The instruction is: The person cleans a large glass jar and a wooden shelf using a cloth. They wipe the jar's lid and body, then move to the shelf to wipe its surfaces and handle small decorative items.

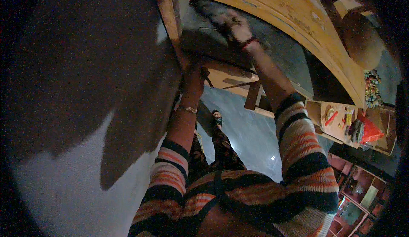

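My right hand (236,26), with a red band at the wrist, reaches inside a wooden furniture frame (274,5). Bunched under its fingers is a dark, blurred piece of what looks like cloth (204,6), against the grey inner panel (281,58). My left hand (194,66) is at the frame's lower left corner, close to the wooden upright (174,22). Deep shadow hides most of its fingers, so their grip is unclear. A bracelet circles the left wrist.
A pale wall (83,179) with dark shadows rises along my left. My sandalled foot (217,118) stands on the smooth grey floor (249,131). To the right are an open wooden drawer (322,122) with small items, a red plastic bag (370,131) and pinkish shelves (358,186).
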`<action>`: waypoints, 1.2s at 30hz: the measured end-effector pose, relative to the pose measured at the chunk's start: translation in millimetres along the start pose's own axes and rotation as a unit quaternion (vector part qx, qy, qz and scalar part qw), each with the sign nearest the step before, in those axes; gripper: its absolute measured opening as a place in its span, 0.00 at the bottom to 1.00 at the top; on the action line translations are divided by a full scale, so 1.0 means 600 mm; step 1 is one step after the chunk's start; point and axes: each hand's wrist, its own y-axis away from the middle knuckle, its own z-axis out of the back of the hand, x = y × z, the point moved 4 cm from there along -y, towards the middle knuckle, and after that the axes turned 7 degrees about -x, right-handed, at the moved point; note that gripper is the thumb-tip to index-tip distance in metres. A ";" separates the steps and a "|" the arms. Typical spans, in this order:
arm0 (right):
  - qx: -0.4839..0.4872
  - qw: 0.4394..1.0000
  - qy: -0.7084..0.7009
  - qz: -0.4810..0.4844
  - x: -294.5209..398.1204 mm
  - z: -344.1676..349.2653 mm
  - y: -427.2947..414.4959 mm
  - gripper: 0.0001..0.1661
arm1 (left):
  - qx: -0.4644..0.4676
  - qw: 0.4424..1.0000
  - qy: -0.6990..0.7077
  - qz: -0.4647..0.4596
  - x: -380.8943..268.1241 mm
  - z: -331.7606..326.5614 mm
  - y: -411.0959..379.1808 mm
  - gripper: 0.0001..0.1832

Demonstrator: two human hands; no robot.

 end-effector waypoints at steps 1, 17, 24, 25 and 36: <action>-0.063 0.997 -0.025 -0.030 -0.057 0.050 -0.003 0.17 | 0.001 1.000 -0.008 0.000 -0.003 -0.008 0.002 0.06; -0.060 0.917 0.390 0.049 0.038 0.077 0.225 0.20 | 0.039 0.527 -0.747 -0.404 -0.112 -0.179 -0.224 0.12; 0.072 0.973 0.218 -0.022 0.105 0.056 0.354 0.24 | 0.118 0.543 -0.766 -0.324 -0.117 -0.192 -0.214 0.09; 0.080 0.967 0.232 -0.072 0.097 0.053 0.365 0.27 | 0.129 0.563 -0.737 -0.352 -0.131 -0.205 -0.184 0.09; 0.049 0.905 0.336 -0.257 0.026 0.028 0.371 0.54 | 0.093 0.955 -0.270 -0.086 -0.127 -0.066 0.056 0.16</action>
